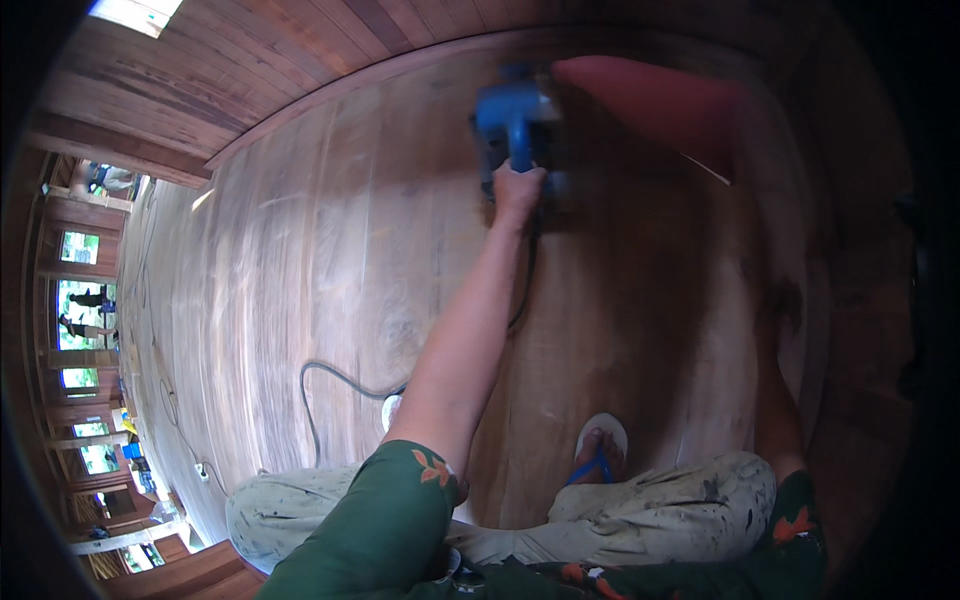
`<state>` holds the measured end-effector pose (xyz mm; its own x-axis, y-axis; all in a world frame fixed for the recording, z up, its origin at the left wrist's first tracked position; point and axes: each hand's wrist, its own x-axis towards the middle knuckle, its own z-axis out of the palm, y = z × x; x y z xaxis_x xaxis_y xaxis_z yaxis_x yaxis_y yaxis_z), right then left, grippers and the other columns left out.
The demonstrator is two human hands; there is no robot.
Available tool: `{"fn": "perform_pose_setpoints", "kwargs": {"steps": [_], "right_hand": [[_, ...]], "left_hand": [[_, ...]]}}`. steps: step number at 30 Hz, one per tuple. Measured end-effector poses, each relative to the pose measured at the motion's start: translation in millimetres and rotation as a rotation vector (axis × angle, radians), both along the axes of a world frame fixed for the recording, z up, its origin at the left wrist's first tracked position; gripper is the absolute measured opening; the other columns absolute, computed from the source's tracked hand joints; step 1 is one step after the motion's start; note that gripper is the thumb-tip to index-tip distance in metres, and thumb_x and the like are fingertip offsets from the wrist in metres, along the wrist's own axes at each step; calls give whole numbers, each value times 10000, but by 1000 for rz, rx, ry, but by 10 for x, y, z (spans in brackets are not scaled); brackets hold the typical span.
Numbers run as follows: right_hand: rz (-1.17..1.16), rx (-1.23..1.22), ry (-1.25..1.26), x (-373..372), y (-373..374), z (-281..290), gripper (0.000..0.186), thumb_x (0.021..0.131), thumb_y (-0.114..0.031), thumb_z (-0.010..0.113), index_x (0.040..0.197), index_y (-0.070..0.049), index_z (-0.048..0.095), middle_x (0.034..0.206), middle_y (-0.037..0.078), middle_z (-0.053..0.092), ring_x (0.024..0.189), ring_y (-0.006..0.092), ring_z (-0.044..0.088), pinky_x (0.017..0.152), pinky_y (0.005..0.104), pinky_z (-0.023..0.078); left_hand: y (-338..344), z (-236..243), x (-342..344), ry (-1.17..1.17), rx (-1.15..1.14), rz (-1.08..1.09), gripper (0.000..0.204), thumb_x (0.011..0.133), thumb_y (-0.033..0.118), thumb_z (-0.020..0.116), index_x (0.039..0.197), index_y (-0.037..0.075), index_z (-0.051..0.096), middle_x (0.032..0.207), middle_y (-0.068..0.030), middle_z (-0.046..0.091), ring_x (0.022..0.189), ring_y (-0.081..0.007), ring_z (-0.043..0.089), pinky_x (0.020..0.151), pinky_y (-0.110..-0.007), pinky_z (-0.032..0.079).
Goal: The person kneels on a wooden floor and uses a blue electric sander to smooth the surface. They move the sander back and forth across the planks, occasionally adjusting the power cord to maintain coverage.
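My left hand point(518, 188) is wrapped round the rear handle of a blue belt sander point(508, 108), at arm's length on the wooden floor. A puffed red dust bag point(660, 100) stretches out to the sander's right. The sander is smeared by motion. Down along the right side my right hand point(783, 300) is low against the boards or the wall's foot, in deep shadow. Its fingers do not show clearly. A dark power cord point(335, 372) runs from behind the sander, passes under my left forearm and loops on the floor.
A plank wall point(290, 70) bounds the floor ahead, and another dark wall point(860, 300) stands close on the right. My sandalled foot point(600, 455) is below. More cord point(165, 390) lies to the left. Far left, people point(90, 315) stand by window openings near blue and yellow items point(130, 440).
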<state>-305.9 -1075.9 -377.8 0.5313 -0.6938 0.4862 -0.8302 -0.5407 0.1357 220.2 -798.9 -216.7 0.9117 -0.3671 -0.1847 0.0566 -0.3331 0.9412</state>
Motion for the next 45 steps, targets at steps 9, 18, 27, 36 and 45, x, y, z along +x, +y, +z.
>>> {"fn": "perform_pose_setpoints", "kwargs": {"steps": [9, 18, 27, 36, 45], "right_hand": [[20, 10, -32, 40, -2, 16, 558, 1028, -247, 557, 1512, -7, 416, 1546, 169, 434, 1442, 335, 390, 1219, 457, 260], [-67, 142, -41, -161, -153, -198, 559, 1036, -242, 548, 1516, 9, 407, 1567, 167, 412, 1468, 318, 362, 1252, 444, 190], [34, -108, 57, -236, -354, -595, 499, 1051, -211, 523, 1502, -23, 420, 1529, 174, 436, 1407, 325, 425, 1163, 471, 341], [129, -92, -100, -32, -162, -298, 500, 1067, -192, 486, 1509, 17, 380, 1538, 216, 402, 1433, 398, 367, 1187, 479, 302], [-22, -105, -39, 26, -16, -152, 440, 1040, -223, 559, 1453, -79, 514, 1444, 190, 523, 1334, 368, 492, 1084, 511, 407]], "left_hand": [[383, 286, 119, 194, -192, 75, 53, 817, 61, 648, 835, 90, 607, 703, -13, 584, 535, -123, 539, 492, -277, 461], [600, 268, 283, 202, -171, 47, 77, 810, 39, 631, 858, 90, 598, 695, -13, 554, 536, -125, 522, 499, -282, 457], [575, 267, 232, 226, -171, 8, 93, 808, 48, 630, 882, 91, 591, 699, -15, 559, 526, -133, 525, 503, -292, 459], [447, 277, 139, 223, -169, 4, 94, 812, 58, 634, 886, 102, 595, 703, -11, 561, 527, -143, 535, 511, -298, 465], [324, 225, 175, 217, -174, -52, 96, 816, 73, 650, 896, 100, 603, 685, 4, 534, 546, -140, 527, 533, -302, 461]]}}
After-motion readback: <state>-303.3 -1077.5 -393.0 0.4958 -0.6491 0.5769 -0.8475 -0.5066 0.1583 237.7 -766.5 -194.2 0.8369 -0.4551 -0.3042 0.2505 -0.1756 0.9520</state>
